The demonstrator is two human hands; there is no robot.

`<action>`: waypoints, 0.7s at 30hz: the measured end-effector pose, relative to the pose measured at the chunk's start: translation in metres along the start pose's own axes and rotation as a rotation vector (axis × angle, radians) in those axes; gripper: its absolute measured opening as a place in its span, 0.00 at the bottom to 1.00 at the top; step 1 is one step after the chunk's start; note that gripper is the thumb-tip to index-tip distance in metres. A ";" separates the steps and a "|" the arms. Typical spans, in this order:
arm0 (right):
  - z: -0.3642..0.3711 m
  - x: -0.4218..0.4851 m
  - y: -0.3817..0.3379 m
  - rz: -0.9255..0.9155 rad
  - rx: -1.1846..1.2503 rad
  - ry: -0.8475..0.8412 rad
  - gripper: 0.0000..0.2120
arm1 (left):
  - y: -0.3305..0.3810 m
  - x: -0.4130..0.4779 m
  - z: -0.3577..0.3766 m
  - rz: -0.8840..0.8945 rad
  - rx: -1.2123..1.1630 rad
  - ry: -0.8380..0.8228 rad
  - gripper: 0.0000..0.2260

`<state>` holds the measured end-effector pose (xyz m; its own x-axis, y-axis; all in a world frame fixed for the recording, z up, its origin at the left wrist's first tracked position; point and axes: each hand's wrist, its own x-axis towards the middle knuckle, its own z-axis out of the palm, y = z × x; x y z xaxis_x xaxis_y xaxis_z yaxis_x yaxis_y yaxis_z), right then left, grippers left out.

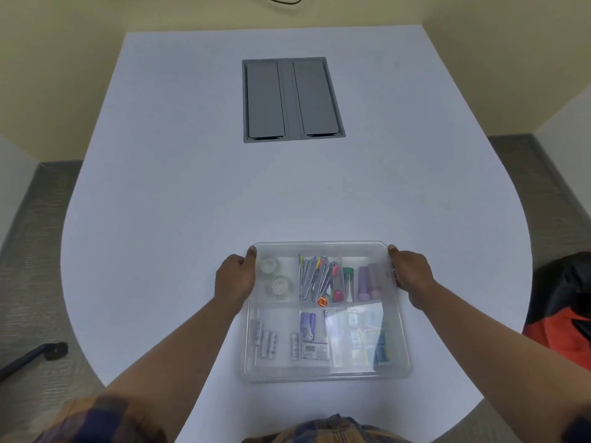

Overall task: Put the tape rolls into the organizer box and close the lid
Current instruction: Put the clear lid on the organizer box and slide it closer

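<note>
Table (192,203) bare apart from organizer box (326,374), near our edge. Lid (323,249) laid over box; whether fully seated we cannot tell. Left hand (235,281) and right hand (411,273) curl fingers round lid's far corners. Two tape rolls (277,278) already in far-left compartment. Judged: only final press left.

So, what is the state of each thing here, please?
organizer box: on the table, lid on
tape rolls: inside, far-left compartment
left hand: gripping the box's left edge
right hand: gripping the box's right edge
table hatch: both flaps shut
</note>
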<state>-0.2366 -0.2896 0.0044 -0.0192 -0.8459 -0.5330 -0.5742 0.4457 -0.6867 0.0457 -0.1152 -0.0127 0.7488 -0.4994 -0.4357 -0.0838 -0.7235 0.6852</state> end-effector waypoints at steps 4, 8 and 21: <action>0.010 0.016 -0.006 0.028 -0.018 0.009 0.24 | 0.010 0.015 0.007 -0.031 -0.021 -0.018 0.25; 0.017 0.024 -0.006 0.166 0.093 -0.010 0.26 | 0.012 0.028 0.014 -0.111 -0.108 -0.067 0.25; 0.029 0.039 0.004 0.201 0.122 -0.015 0.31 | 0.006 0.032 0.021 0.037 -0.365 -0.075 0.25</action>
<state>-0.2156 -0.3123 -0.0339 -0.1105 -0.7328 -0.6714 -0.4571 0.6373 -0.6204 0.0550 -0.1457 -0.0348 0.6983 -0.5653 -0.4391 0.1399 -0.4939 0.8582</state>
